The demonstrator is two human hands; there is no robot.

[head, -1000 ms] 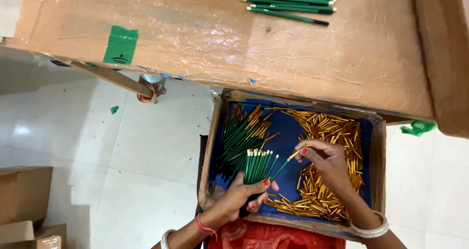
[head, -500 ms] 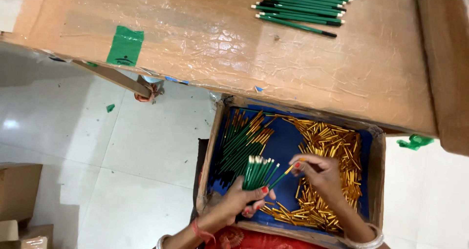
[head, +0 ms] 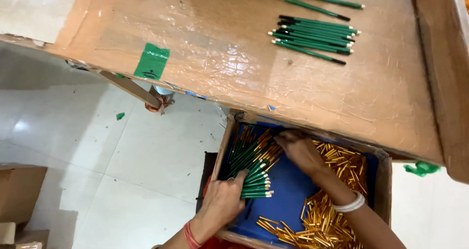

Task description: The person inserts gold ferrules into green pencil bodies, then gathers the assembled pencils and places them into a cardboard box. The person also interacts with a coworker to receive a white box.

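A cardboard box (head: 221, 151) with a blue lining sits below the table edge. Loose green pencils (head: 246, 149) lie at its left, and a heap of gold metal ferrules (head: 337, 195) lies at its right. My left hand (head: 222, 202) grips a fanned bundle of green pencils (head: 257, 183) with pale tips pointing right. My right hand (head: 300, 151), with a white bangle on the wrist, is palm down at the far side of the box. Its fingertips rest on the loose pencils, and whether they hold one is hidden.
Above the box is a table (head: 220, 49) covered in cardboard and clear film. It carries a row of finished green pencils (head: 312, 36) and a green tape patch (head: 152, 61). Brown cartons (head: 19, 190) stand on the white tiled floor at lower left.
My right hand, which was holding one pencil near the bundle, has moved up and left to the loose pencils. The bundle in my left hand has tipped to point right. The view has tilted toward the table.
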